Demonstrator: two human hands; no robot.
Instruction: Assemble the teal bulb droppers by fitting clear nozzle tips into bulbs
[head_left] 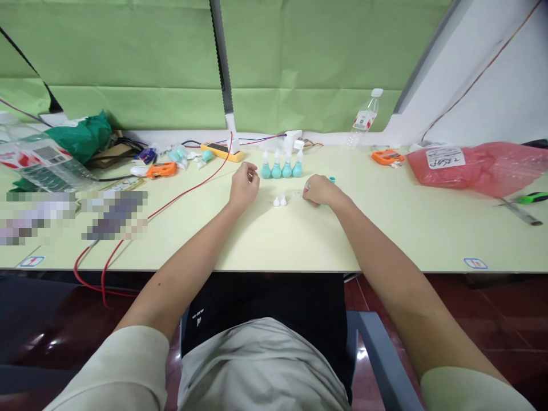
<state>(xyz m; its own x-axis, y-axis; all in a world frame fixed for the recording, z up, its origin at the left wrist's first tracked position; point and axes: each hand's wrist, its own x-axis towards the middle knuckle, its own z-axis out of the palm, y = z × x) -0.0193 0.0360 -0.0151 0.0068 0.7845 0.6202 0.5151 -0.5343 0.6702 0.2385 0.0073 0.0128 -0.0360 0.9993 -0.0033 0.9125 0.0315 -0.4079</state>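
Bulbs (286, 170), four of them in teal, stand in a close row on the counter (274, 245), in front of the person and just beyond the space between the two hands. Each already carries a white nozzle (277, 157) pointing up, so as far as can be seen these four look put together. Two loose white tips (283, 200) stand side by side nearer the person, and a few tiny clear bits (297, 194) lie next to them; these small parts seem to be what is left to deal with. A small teal piece (332, 179), perhaps a ring or cap, lies just beyond the right hand.

The right hand (307, 191) is down at the counter by the clear bits, fingers drawn together as if pinching; whether anything is between them cannot be told. The left hand (246, 181) rests beside the row with fingers loosely curled, and whether it holds something is hidden too.

The bulbs are round and smooth, probably soft rubber, narrowing into slim tapered nozzles. The loose tips are small cones, likely plastic. The counter is pale yellow and flat; behind it hangs creased green paper (317, 68). A crinkled red plastic bag (475, 165) lies well off to the right.
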